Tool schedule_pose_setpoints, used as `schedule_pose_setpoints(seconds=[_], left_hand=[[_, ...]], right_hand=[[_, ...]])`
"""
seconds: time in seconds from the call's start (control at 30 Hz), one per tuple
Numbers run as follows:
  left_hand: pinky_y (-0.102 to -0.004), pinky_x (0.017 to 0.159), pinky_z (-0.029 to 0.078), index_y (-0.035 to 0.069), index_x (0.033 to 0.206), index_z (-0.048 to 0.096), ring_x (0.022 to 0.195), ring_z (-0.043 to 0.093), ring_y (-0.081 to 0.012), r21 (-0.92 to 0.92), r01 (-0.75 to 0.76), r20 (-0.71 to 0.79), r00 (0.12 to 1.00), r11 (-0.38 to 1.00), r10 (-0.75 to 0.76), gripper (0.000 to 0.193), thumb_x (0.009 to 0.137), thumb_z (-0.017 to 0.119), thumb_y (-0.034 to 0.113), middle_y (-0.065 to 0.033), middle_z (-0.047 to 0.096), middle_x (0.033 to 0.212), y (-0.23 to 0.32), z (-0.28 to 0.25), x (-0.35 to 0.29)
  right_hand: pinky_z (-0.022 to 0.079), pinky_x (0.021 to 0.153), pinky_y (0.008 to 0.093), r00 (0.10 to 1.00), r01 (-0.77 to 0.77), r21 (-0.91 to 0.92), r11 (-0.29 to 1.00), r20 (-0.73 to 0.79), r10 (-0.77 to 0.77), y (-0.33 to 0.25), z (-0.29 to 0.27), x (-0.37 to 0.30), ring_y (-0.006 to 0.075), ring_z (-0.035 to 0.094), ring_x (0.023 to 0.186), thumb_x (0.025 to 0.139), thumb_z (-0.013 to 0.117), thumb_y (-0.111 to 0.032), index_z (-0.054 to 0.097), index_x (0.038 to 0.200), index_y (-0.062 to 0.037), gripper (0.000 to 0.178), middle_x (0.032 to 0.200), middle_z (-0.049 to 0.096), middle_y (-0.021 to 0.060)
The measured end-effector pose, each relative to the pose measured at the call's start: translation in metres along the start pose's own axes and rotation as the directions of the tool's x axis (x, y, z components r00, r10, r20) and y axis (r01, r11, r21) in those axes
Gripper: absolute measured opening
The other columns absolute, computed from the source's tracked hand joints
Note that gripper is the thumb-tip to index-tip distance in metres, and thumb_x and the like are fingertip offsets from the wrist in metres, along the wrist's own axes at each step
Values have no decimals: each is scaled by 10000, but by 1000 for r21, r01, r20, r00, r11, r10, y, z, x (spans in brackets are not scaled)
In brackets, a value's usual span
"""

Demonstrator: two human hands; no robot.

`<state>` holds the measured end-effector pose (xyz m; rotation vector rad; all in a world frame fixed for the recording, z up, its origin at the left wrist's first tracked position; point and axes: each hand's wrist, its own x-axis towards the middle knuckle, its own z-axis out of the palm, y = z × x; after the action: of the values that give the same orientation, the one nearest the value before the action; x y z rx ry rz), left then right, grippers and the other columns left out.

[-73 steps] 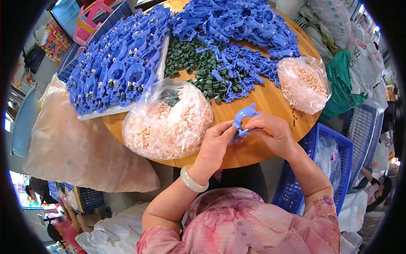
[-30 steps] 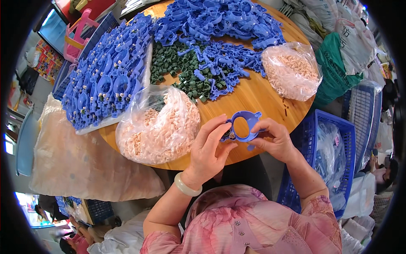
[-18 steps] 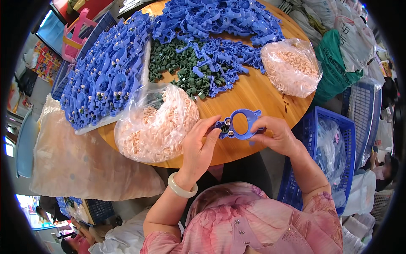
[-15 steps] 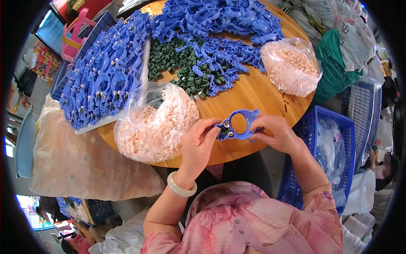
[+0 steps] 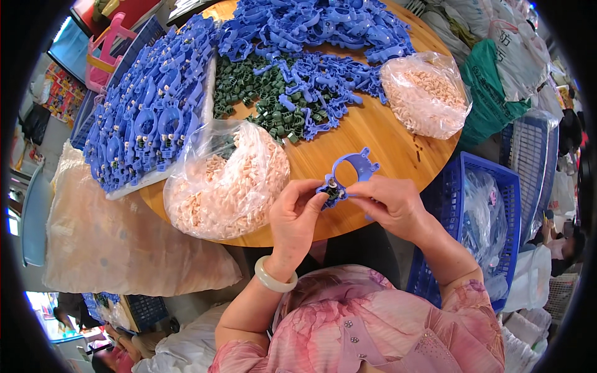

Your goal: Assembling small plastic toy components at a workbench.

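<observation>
Between my two hands, above the near edge of the table, is a blue plastic ring-shaped part (image 5: 336, 171) with small dark green and pale pieces at its lower end. My left hand (image 5: 293, 214) pinches that lower left end between thumb and fingers. Closed at the lower right of the ring, my right hand (image 5: 393, 202) has its fingertips against the part. The ring's open loop tilts up and away from me. My fingers partly cover the small pieces. Left of my left hand lies a clear bag of pale peach pieces (image 5: 258, 180).
Blue parts fitted with small pieces cover a white board (image 5: 149, 118) at the left. Loose dark green pieces (image 5: 249, 93), small blue parts (image 5: 329, 87) and larger blue parts (image 5: 311, 28) lie farther back. Another peach-filled bag (image 5: 426, 96) sits at right, above a blue crate (image 5: 491, 230).
My right hand has shifted from the ring's right side down and left to its lower end. The ring has turned so its loop points up more. My left hand keeps its pinch.
</observation>
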<state>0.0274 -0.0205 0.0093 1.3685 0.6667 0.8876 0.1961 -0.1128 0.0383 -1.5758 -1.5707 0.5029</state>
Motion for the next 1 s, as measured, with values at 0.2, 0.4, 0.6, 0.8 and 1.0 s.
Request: schedule_pose_setpoints(seconds=[0.2, 0.4, 0.6, 0.8, 1.0], left_hand=[[-206, 698, 481, -36, 970, 588, 782, 576, -86, 16, -25, 8, 1000, 1000, 25, 134, 838, 604, -27, -38, 579, 867, -2, 1, -2], [-211, 686, 490, -35, 953, 595, 768, 582, -92, 48, -48, -4, 999, 998, 48, 122, 831, 606, -33, -41, 580, 857, -4, 2, -4], [-213, 687, 493, -38, 948, 593, 766, 586, -89, 29, 2, -35, 999, 1000, -1, 118, 831, 606, -33, -43, 589, 853, -9, 3, -5], [-213, 688, 491, -34, 948, 594, 771, 590, -90, -14, 7, -25, 1000, 1000, -7, 119, 831, 611, -24, -46, 593, 848, -10, 5, -6], [-211, 689, 487, -40, 953, 588, 770, 591, -92, 59, -63, -3, 998, 996, 63, 119, 837, 606, -20, -47, 584, 852, -11, 5, -8]], right_hand=[[453, 509, 341, 977, 215, -334, 918, 74, -202, 0, 0, 6, 224, 600, 666, 791, 627, -139, 601, 980, -175, 195, 717, 549, 12], [462, 517, 333, 969, 248, -429, 869, 129, -213, -3, 0, 6, 222, 598, 664, 779, 630, -130, 615, 951, -154, 174, 719, 551, 18], [483, 562, 326, 987, 159, -323, 933, 60, -148, 1, 9, 3, 228, 615, 698, 782, 631, -129, 630, 896, -122, 114, 775, 608, 30], [484, 587, 322, 998, -45, -127, 991, 32, 49, -7, 4, 7, 231, 620, 723, 812, 626, -157, 626, 911, -116, 108, 836, 634, 43], [471, 560, 321, 994, 103, -261, 960, 2, -106, -10, 6, 12, 224, 609, 693, 821, 619, -159, 626, 897, -132, 80, 762, 602, 37]])
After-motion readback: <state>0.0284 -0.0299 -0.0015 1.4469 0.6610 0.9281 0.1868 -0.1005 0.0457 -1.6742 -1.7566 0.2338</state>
